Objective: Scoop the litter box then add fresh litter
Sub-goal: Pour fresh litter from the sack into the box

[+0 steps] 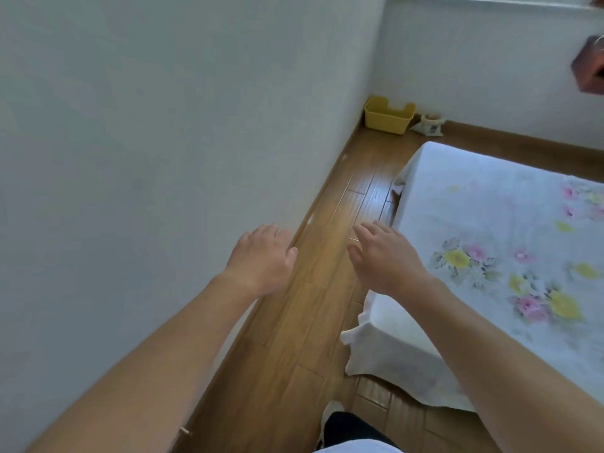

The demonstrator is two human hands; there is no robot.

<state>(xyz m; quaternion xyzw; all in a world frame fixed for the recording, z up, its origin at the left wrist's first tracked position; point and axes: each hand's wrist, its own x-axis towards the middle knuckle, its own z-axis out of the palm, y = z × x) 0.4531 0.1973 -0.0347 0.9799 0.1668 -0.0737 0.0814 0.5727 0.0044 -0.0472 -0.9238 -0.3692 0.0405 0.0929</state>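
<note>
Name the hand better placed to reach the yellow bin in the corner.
Probably left: left hand is open, empty, along the wall the yellow bin stands against; right hand hangs by the bed.

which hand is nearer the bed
The right hand, hovering at the edge of the floral sheet; the left hand is across the floor strip, beside the wall.

A floral bedsheet lies at right, its edge hanging toward the wooden floor; a white wall stands left.
</note>
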